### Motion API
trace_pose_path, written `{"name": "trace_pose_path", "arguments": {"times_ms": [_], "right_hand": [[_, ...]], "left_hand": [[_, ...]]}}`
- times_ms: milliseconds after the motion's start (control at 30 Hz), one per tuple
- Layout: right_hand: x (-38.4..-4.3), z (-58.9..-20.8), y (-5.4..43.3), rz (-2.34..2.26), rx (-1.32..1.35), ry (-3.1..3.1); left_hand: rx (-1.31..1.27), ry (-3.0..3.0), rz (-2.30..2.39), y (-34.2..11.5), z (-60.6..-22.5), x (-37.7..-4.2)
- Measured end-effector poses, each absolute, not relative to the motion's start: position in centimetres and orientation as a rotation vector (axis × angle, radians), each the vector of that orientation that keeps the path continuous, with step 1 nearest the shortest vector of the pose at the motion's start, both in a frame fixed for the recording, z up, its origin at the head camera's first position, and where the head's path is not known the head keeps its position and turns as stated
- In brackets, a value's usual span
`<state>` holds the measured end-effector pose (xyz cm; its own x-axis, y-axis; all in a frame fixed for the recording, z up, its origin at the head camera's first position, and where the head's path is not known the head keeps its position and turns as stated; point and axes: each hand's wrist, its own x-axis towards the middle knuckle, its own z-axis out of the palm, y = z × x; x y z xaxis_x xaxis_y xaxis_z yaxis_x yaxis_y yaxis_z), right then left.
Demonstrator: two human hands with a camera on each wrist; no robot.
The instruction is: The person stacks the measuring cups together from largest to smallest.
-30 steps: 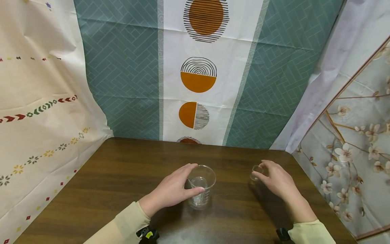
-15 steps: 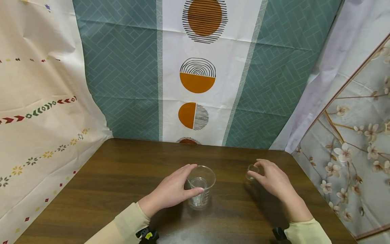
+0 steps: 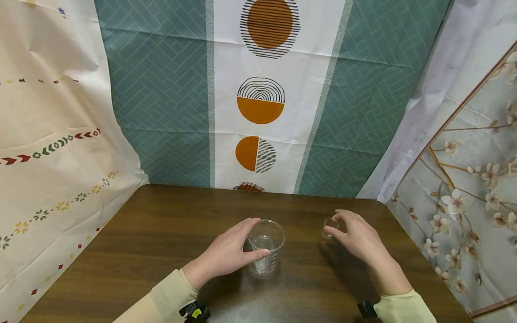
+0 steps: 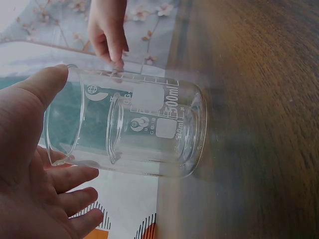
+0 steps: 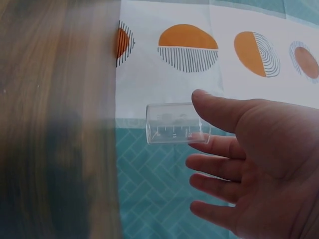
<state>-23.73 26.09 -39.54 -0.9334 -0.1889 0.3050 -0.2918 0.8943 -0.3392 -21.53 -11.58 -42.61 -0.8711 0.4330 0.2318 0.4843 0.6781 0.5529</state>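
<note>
A large 500 ml glass beaker point(image 3: 273, 258) stands upright on the wooden table. Inside it sits a smaller glass beaker point(image 4: 166, 128), seen through the outer wall in the left wrist view. My left hand point(image 3: 226, 253) holds the large beaker near its rim, with thumb and index finger on opposite sides and the other fingers spread free. To the right, my right hand point(image 3: 359, 237) pinches a tiny graduated glass beaker point(image 5: 172, 124) by its rim between thumb and index finger. That tiny beaker hangs upright just above the tabletop, apart from the large one.
The dark wooden table point(image 3: 173, 224) ends at a green and white patterned cloth point(image 3: 262, 148) behind it. A cream cloth point(image 3: 60, 170) hangs on the left, and a flowered cloth point(image 3: 464, 215) on the right. Each wrist wears a black strap.
My right hand has moved left with the tiny beaker, closer to the large beaker. My left hand keeps its hold, and the large beaker has stayed in place.
</note>
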Motion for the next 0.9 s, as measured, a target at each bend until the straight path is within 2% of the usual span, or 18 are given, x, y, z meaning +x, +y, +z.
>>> {"name": "trace_pose_path", "arguments": {"times_ms": [900], "right_hand": [[-23.1, -38.4, 23.6, 0.589, 0.42, -2.772]], "left_hand": [[-0.77, -2.802, -0.957, -11.6, -42.6, -21.5]]}}
